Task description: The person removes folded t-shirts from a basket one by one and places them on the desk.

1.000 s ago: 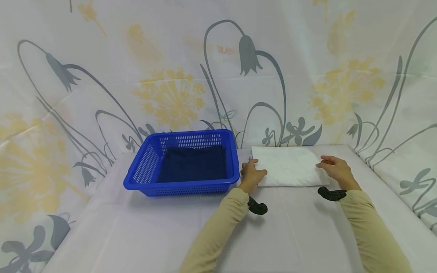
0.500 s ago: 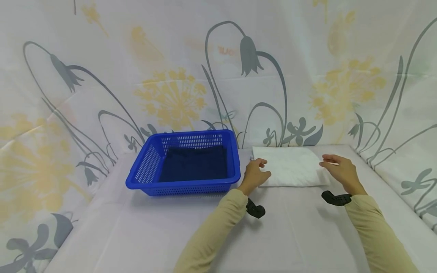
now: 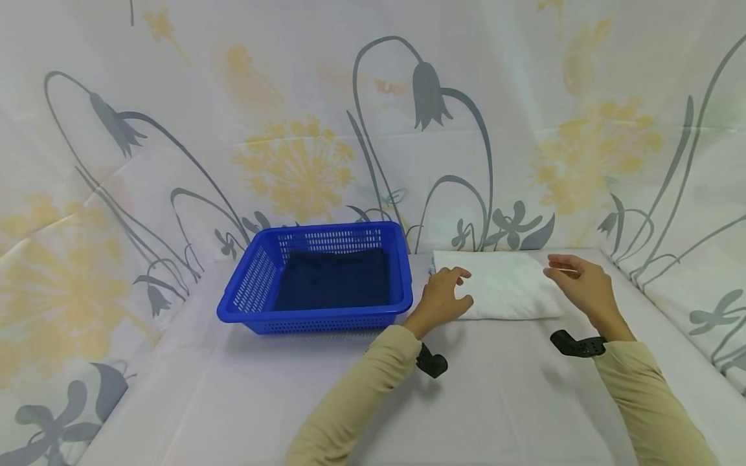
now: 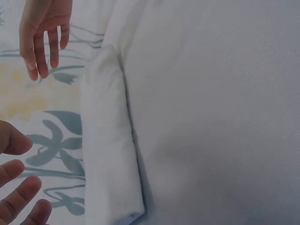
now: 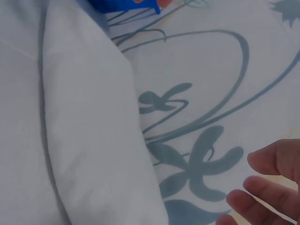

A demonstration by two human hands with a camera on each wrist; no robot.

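Observation:
A folded white cloth (image 3: 507, 285) lies flat on the table, right of a blue basket (image 3: 315, 316). Over its left end hovers my left hand (image 3: 441, 299), fingers spread and slightly bent, holding nothing. My right hand (image 3: 585, 290) hangs above the cloth's right end, thumb and fingers apart, also with nothing in it. In the left wrist view a gap shows between the left fingertips (image 4: 23, 197) and the white cloth (image 4: 110, 140). The right wrist view likewise has the right fingers (image 5: 258, 206) apart from the cloth (image 5: 93, 131).
Dark navy folded fabric (image 3: 335, 279) lies inside the blue basket. A white sheet covers the table (image 3: 262, 401). Behind and at the sides hangs a curtain (image 3: 303, 84) with grey and yellow flowers.
My left hand has let go of the cloth's left edge, lifting and shifting right. My right hand has risen slightly off the right end. The cloth stays in place.

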